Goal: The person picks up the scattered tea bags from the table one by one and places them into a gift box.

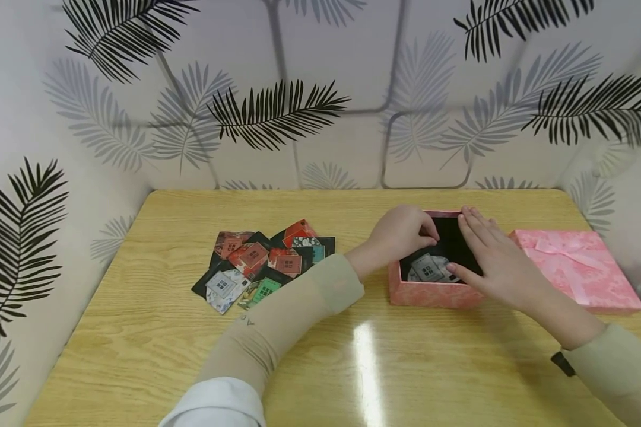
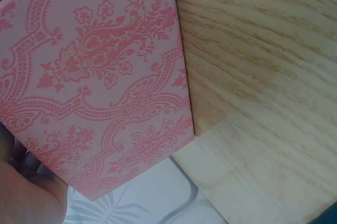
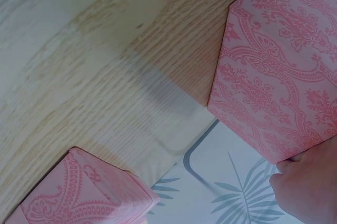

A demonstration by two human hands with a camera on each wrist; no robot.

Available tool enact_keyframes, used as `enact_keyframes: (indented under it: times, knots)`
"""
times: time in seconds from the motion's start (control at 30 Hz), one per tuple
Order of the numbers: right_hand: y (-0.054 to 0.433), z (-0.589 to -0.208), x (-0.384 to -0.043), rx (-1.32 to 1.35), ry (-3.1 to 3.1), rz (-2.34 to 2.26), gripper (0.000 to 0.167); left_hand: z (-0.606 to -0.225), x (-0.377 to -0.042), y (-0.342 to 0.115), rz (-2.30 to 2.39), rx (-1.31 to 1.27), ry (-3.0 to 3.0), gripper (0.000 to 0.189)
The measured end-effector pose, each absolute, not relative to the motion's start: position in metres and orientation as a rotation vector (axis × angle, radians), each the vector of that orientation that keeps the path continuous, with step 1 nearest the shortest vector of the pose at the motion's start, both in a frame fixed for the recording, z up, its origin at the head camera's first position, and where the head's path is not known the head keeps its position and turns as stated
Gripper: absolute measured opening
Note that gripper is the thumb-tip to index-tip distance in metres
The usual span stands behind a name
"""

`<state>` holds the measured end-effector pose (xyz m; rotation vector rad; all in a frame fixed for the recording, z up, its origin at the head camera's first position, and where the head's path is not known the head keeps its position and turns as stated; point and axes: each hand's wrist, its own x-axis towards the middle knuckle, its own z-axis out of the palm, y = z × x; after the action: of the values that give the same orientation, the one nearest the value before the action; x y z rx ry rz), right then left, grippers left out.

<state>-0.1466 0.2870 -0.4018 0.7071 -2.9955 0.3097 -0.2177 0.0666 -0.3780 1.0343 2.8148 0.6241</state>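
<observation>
A pink patterned open box [image 1: 432, 295] stands right of the table's middle, its inside dark. In it lies a black packet [image 1: 429, 268] with a grey-and-white print and a grey label. My left hand [image 1: 400, 237] reaches over the box's left side, fingers bent and fingertips close to the thumb inside; I cannot tell whether they pinch a packet edge. My right hand [image 1: 504, 267] lies over the box's right side, fingers straight along the rim and thumb over the inside near the packet. Both wrist views show the box's patterned outer wall [image 2: 105, 76], with fingers at its edge.
To the left, several black packets [image 1: 253, 255] with red, green, blue and white prints lie in an overlapping heap on the wooden table [image 1: 139, 356]. The pink lid [image 1: 582, 267] with a bow rests right of the box. A leaf-patterned wall [image 1: 331, 148] rises behind.
</observation>
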Motion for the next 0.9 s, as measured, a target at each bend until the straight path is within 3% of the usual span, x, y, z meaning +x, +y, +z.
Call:
enact_keyframes:
  times: [0.9]
  knots:
    - [0.285,-0.403,-0.147,0.692,-3.018,0.304,0.095,-0.375,-0.218,0.041,1.066,0.902,2.770,0.016]
